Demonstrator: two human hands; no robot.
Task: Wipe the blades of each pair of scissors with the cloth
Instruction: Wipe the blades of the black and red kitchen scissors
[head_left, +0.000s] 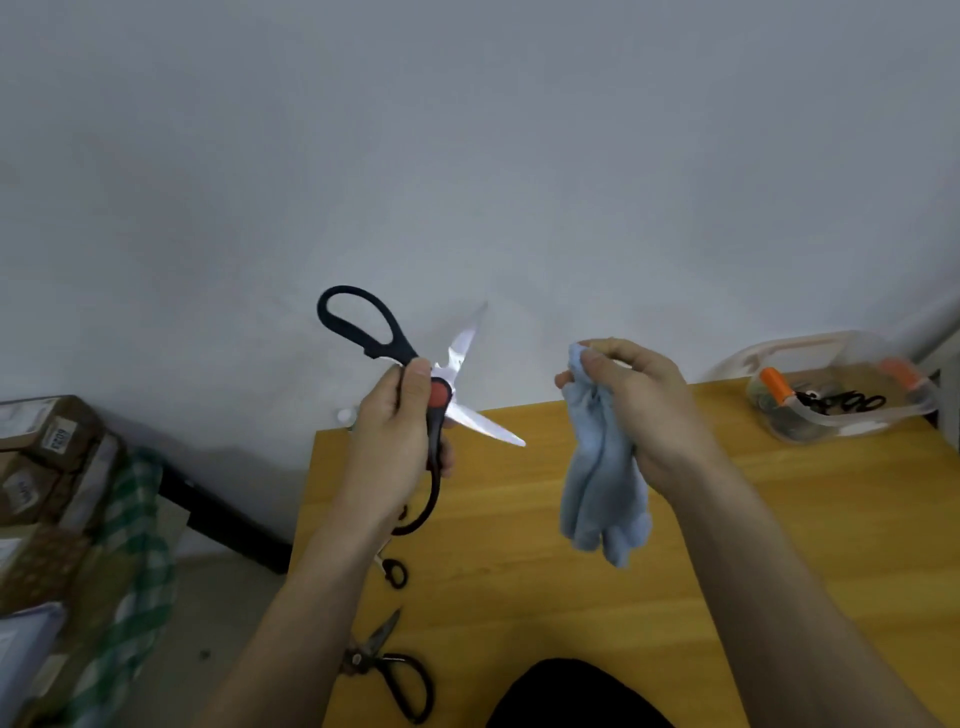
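Head view. The left hand (397, 441) holds a large pair of scissors (431, 395) above the far left corner of the table (571, 597), its fingers curled round the lower black handle and the thumb pressing near the orange pivot. The blades stand spread wide apart: one points up and to the right against the wall (467, 156), the other points down and to the right over the table's far edge. The upper handle loop rises free above the hand, and the lower loop hangs beneath the wrist. The right hand (639, 410) is raised well apart from the scissors, with thumb and fingers pinching the gathered top of a light blue cloth (602, 499), the rest of which hangs loose below the palm without touching the blades. On the table beneath the left forearm lies a small pair of scissors (395, 571), mostly hidden, with one black loop showing. Nearer the person lie dark shears (389, 665), blades pointing away and closed. At the far right corner sits a clear container (831, 395) holding further black-handled scissors and orange-capped items, too blurred to tell apart. To the left of the table stand stacked cardboard boxes (47, 467) and a green checked fabric (135, 545).
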